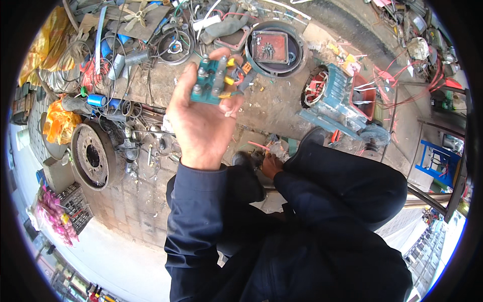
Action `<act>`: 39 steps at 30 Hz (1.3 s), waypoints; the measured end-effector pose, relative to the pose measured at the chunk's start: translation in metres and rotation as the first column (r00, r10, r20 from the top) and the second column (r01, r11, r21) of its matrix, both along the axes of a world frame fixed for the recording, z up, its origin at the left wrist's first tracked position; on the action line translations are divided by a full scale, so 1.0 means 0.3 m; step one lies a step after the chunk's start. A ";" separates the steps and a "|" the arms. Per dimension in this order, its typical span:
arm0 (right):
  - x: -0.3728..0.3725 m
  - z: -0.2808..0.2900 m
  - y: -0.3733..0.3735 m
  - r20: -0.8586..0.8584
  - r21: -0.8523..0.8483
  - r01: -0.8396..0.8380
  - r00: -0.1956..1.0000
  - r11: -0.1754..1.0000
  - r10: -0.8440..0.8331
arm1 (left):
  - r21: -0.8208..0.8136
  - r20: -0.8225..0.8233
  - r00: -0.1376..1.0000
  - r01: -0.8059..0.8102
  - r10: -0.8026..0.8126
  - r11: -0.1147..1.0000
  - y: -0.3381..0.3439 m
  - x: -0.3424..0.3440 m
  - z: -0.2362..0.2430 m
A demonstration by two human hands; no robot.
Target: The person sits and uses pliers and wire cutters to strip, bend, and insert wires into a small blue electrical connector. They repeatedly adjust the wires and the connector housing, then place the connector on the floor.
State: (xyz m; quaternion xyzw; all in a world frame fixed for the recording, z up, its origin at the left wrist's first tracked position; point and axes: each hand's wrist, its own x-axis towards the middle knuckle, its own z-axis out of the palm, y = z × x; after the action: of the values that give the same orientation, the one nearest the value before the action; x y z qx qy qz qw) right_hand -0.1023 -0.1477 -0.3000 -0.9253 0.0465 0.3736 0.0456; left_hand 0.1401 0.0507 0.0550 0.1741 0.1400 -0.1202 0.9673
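Observation:
Raised in front of me, my left hand (200,132) is closed on a green terminal block (204,78) with metal studs and yellow pieces along its right side; its fingers curl behind it. Low between my dark trousered legs, my right hand (271,165) has curled fingers around or against something small and dark beside my shoe (308,143), too small to make out. To the right lies a teal motor housing (334,98) with exposed windings and an open red box with loose wires. Beyond my left hand is a round metal housing (299,55) holding a tray (271,40) of small parts.
At left are a rusty wheel rim (79,151), orange plastic bags (60,122), blue cylinders (96,99) and tangled cables. A bundle of pink material (53,216) sits lower left. Scrap parts cover the back. At right stands a metal frame (460,151) near a blue rack (427,158).

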 end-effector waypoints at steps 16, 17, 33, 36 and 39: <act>0.031 -0.055 -0.047 -0.432 0.290 0.433 0.855 0.853 -0.287 | 0.102 -0.171 0.985 0.052 -0.034 0.993 -0.006 0.009 -0.045; 0.049 -0.050 -0.037 -0.475 0.344 0.469 0.834 0.814 -0.280 | 0.108 -0.159 0.987 0.052 -0.034 0.993 -0.009 0.012 -0.046; 0.358 1.484 -0.063 -0.685 0.728 0.651 0.689 -0.214 -0.237 | 0.115 0.184 0.978 0.072 -0.093 0.991 -0.104 0.029 -0.063; 0.329 1.537 -0.092 -0.723 0.630 0.775 0.612 0.058 -0.321 | 0.160 0.258 0.952 0.125 -0.164 0.979 -0.131 0.015 -0.063; 0.338 1.515 -0.102 -0.718 0.648 0.755 0.651 0.103 -0.247 | 0.220 0.339 0.910 0.169 -0.238 0.961 -0.139 0.006 -0.069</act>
State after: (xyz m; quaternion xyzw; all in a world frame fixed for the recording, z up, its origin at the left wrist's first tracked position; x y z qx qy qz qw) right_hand -0.0008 -0.1784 0.1545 -0.5298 0.1578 0.4813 0.6802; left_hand 0.1418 0.0089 0.0343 0.2966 -0.0493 -0.1728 0.9379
